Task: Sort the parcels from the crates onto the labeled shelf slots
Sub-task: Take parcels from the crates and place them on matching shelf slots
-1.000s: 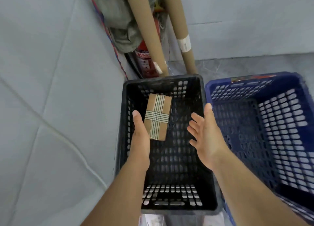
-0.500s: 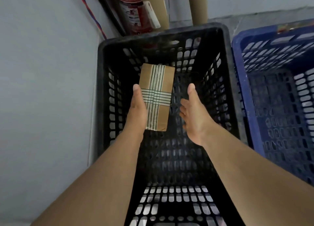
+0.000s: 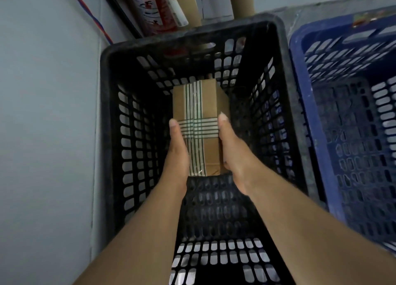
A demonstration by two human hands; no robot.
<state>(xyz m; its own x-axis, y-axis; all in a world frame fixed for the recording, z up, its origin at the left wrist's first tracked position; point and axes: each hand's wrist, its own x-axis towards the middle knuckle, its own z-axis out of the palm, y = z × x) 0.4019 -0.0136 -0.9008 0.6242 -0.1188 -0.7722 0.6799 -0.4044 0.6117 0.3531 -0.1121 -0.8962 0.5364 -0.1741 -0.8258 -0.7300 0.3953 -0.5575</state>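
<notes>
Right hand (image 3: 233, 156) has moved in since the earlier frame: it was apart from the parcel (image 3: 201, 113) and is now against its right side. Left hand (image 3: 177, 156) is still on the left side, and the view has dropped closer into the crate. Both hands clasp the parcel between them, each thumb straight along a top edge. The other fingers are hidden under or behind the box, so their curl cannot be told.

The parcel is a brown carton with a striped tape cross. Its long axis runs bottom to top of frame, far end toward the crate's top wall and near end between the wrists. The long tape band follows that axis and the short band crosses it at the thumbs.

It sits inside the black crate (image 3: 107, 117) at frame centre; whether it is off the crate floor is unclear. Blue crate (image 3: 304, 117) is just beside it on the right. Grey wall (image 3: 42, 124) fills the left. At top are a fire extinguisher (image 3: 152, 10), a cardboard tube (image 3: 242, 0) and a red-blue cable (image 3: 90, 12).
</notes>
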